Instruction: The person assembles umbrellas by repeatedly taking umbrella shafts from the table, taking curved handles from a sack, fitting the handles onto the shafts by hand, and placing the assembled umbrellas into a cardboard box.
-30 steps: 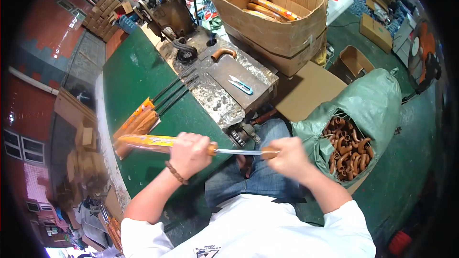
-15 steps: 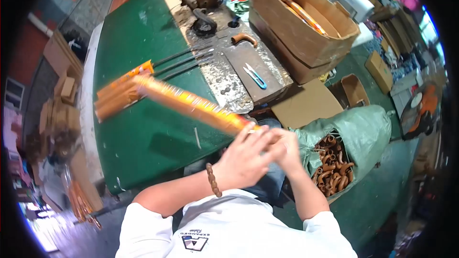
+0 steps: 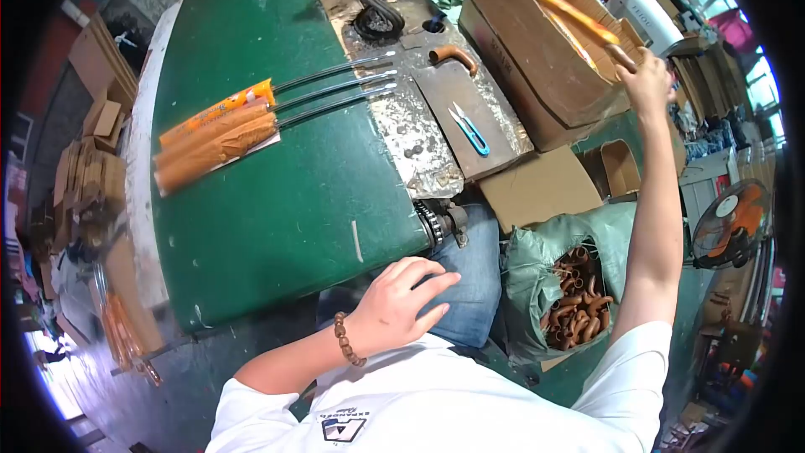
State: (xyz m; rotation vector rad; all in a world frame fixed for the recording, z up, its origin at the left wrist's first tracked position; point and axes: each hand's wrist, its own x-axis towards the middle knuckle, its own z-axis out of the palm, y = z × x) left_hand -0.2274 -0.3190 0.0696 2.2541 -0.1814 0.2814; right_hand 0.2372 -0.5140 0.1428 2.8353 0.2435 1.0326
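At the right, my right hand [image 3: 646, 84] is closed around the brown handle end of an umbrella in an orange printed sleeve [image 3: 570, 10], which slants into a tall cardboard carton [image 3: 537, 75]. My left hand [image 3: 402, 302], with a beaded bracelet on its wrist, hovers empty over my lap with its fingers apart. On the green table lie several umbrellas in orange and brown sleeves [image 3: 218, 134], their thin metal shafts pointing right. A curved brown handle [image 3: 454, 56] and blue thread snips [image 3: 470, 129] rest on the metal-topped stand.
An open green sack [image 3: 524, 294] full of brown curved handles stands right of my lap. Flat cardboard [image 3: 541, 189] lies behind it. An orange fan [image 3: 729, 222] is at the far right, and a white machine [image 3: 641, 8] stands behind the carton. The green table [image 3: 277, 226] extends to the left.
The orange-sleeved umbrella, held by both hands in front of me, has moved to the upper right into the carton with my right hand. My left hand has let go and stayed near my lap.
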